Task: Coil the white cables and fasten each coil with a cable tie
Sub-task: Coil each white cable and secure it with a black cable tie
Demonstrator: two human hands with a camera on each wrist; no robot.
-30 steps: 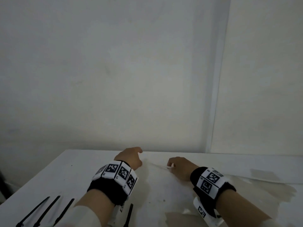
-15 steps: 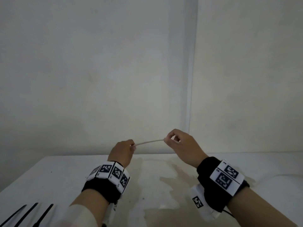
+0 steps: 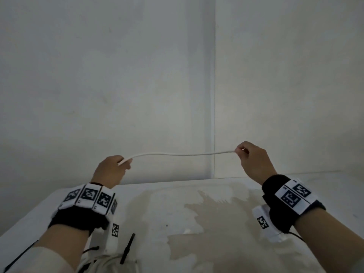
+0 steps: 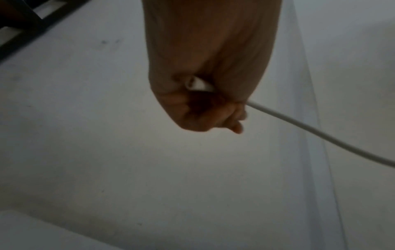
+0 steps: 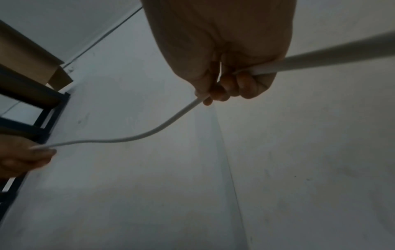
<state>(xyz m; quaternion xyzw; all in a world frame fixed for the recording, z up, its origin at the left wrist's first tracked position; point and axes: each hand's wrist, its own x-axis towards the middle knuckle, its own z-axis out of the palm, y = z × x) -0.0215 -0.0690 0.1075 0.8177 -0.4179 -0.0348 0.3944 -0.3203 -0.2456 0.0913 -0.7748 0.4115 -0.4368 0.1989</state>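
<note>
White cable (image 3: pixel 183 154): held in the air above the table (image 3: pixel 216 223), stretched between both hands. Left hand (image 3: pixel 110 170) fist-curled round one end; right hand (image 3: pixel 254 158) pinching the other stretch. Black cable tie (image 3: pixel 128 248), probably, lies on the table near the left wrist.

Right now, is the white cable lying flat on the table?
No, the white cable hangs stretched between the left hand and right hand, above the table.

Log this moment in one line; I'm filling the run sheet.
phase: stretching white cable | left hand: grips end | right hand: pinches cable | coil: none | black cable tie: on table
</note>
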